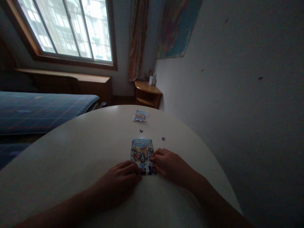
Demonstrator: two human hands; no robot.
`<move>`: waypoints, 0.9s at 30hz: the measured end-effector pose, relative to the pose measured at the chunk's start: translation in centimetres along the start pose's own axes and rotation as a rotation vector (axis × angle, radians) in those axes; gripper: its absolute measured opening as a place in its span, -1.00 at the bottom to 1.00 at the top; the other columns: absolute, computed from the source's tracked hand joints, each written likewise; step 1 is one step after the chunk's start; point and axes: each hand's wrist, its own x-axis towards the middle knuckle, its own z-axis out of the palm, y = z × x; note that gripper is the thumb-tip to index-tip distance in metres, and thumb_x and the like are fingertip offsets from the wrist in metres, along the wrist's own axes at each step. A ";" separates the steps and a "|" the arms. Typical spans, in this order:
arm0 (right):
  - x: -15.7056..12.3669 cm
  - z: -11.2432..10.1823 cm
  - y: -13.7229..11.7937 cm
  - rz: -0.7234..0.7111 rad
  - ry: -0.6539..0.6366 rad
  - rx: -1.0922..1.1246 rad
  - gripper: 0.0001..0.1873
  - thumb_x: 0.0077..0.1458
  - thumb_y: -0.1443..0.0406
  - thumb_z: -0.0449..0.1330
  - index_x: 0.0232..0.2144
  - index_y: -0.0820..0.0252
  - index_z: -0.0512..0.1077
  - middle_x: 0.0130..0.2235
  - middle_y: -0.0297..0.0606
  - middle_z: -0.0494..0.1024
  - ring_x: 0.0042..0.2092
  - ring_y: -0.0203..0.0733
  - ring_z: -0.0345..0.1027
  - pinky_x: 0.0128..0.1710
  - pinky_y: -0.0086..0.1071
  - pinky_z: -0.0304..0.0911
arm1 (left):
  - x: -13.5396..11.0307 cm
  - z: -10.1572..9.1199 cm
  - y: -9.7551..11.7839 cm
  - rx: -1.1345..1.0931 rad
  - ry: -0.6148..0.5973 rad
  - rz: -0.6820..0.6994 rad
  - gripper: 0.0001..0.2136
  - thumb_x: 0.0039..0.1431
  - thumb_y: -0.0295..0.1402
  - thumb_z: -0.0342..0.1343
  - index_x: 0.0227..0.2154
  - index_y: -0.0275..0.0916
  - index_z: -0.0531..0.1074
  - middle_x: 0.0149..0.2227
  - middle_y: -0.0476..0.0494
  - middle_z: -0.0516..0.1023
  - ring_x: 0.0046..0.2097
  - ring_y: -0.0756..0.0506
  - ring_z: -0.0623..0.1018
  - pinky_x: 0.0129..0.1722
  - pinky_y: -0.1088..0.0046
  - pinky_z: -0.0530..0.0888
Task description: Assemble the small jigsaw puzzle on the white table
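A colourful jigsaw puzzle (142,150) with a crowded cartoon picture lies flat on the white round table (95,139). At its lower left edge is my left hand (123,177), closed, with the fingertips bent onto the border. My right hand (168,164) grips the right edge, its thumb and fingers drawn together there. The fingers cover parts of both edges. Beyond the puzzle lie two small, dark bits that look like loose pieces, one piece (141,130) straight behind it and another piece (163,138) to the right.
A small sheet (140,116) with a similar picture lies near the table's far edge. The wall (225,110) runs close along the right side. A mattress (47,109) is at the left, and a wooden corner shelf (148,87) stands behind the table.
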 end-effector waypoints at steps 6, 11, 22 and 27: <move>-0.1 -0.2 0.0 -0.001 -0.007 -0.002 -0.85 0.16 0.39 0.19 -0.20 0.23 0.52 -0.10 -0.12 0.52 -0.08 -0.14 0.41 -0.08 -0.31 0.32 | -0.1 0.2 -0.1 0.013 0.033 0.006 -0.77 0.25 -0.59 -0.05 -0.18 -0.22 0.44 -0.07 -0.19 0.53 -0.08 -0.13 0.51 -0.07 0.27 0.55; -0.1 -0.2 -0.1 0.011 -0.005 0.001 -0.83 0.15 0.39 0.20 -0.18 0.22 0.52 -0.09 -0.13 0.52 -0.08 -0.14 0.42 -0.08 -0.32 0.31 | 0.0 0.1 -0.1 0.037 0.006 0.014 -0.78 0.23 -0.58 -0.04 -0.18 -0.24 0.45 -0.07 -0.20 0.54 -0.06 -0.15 0.51 -0.04 0.24 0.55; -0.1 -0.3 -0.2 0.006 -0.006 0.004 -0.84 0.17 0.38 0.20 -0.18 0.22 0.52 -0.09 -0.13 0.52 -0.08 -0.14 0.41 -0.07 -0.31 0.32 | 0.2 -0.7 0.6 0.066 -0.064 0.020 -0.77 0.21 -0.61 -0.06 -0.20 -0.25 0.42 -0.08 -0.21 0.50 -0.10 -0.15 0.49 -0.17 0.31 0.55; -0.1 -0.3 -0.1 0.002 -0.002 0.007 -0.84 0.17 0.38 0.20 -0.18 0.23 0.52 -0.10 -0.13 0.52 -0.09 -0.14 0.42 -0.08 -0.30 0.32 | 0.4 -0.9 0.7 0.062 -0.106 0.000 -0.81 0.20 -0.61 -0.06 -0.27 -0.25 0.40 -0.19 -0.18 0.46 -0.20 -0.13 0.47 -0.25 0.35 0.53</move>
